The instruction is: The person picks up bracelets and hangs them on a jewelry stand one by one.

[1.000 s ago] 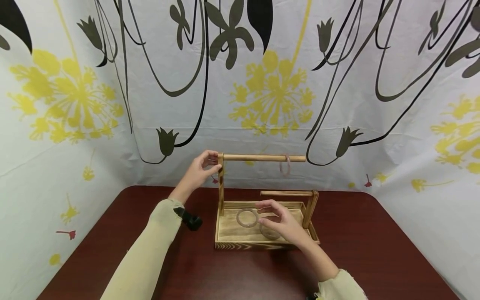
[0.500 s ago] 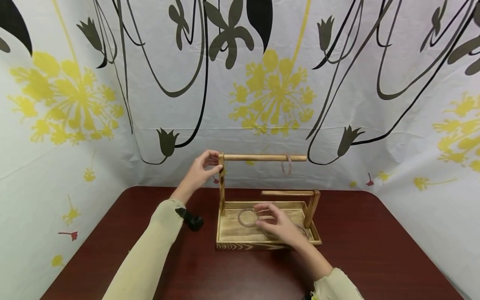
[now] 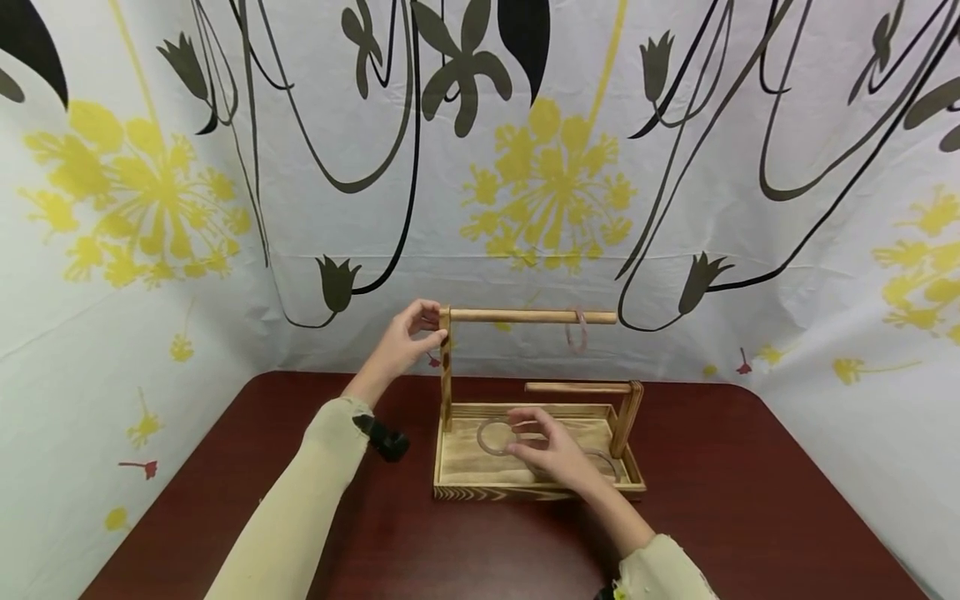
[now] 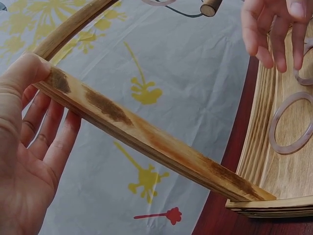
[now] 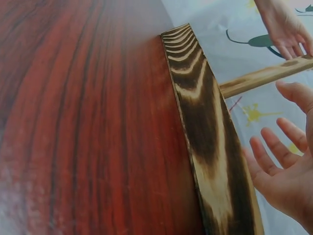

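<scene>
Your left hand [image 3: 407, 337] pinches the top of the post [image 3: 446, 375]; your right hand [image 3: 553, 452], fingers loosely spread, is over the tray [image 3: 487, 492], near one bangle [image 3: 480, 435] toward its left edge. A second bangle [image 3: 618, 472], partly hidden by your wrist, lies closer to the tray's right edge than a second ago, while a third bangle [image 3: 584, 333] hangs from the upper rod [image 3: 517, 316]. The dark-red counter [image 3: 465, 550] bears the tray near its back edge, before a flower-printed sheet [image 3: 420, 333].

Three rings [image 4: 273, 131], two bars [image 3: 525, 316], two posts [image 3: 447, 367], one tray [image 3: 510, 493], two hands [image 3: 405, 337], one table [image 3: 480, 550].
</scene>
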`<state>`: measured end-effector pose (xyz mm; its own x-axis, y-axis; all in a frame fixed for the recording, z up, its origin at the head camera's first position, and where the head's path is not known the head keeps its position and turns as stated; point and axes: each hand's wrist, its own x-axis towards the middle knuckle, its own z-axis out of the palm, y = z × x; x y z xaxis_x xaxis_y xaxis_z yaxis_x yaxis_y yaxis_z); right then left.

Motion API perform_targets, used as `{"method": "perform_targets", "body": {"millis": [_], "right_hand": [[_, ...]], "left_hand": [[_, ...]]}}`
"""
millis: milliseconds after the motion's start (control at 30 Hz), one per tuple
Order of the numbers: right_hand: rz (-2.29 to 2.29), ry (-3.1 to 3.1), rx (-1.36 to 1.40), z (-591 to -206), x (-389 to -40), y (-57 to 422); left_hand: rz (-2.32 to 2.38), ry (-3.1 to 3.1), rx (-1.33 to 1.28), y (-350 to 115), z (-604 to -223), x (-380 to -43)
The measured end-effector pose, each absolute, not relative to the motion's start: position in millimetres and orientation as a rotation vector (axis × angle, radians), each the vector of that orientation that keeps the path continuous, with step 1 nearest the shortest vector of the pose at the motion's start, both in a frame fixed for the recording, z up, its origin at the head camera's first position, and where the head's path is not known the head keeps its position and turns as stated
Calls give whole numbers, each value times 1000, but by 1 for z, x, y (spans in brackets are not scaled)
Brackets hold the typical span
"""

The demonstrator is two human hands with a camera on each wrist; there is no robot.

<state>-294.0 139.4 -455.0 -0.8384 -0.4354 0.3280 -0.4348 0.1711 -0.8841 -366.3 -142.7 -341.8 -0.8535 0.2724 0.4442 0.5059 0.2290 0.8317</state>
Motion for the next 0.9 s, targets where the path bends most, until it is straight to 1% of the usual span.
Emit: {"method": "perform_targets", "body": {"millis": [167,367,700,900], "right_hand": [[-1844,2372,-842,-460,-298,137],[-1841,2384,-714,-466,-305,131],[-1747,2493,-560,-468,-318,117],[-1691,2516,-518,-469,-322,109]], "left_hand": [[-1680,-2291,-739,-142,-343,-365],[-1680,-2284,-739,-142,-342,-365],[-1661,-2288,-744,-143,-343,-365],[-1657,-2275,-744,-144,-344,-367]]}}
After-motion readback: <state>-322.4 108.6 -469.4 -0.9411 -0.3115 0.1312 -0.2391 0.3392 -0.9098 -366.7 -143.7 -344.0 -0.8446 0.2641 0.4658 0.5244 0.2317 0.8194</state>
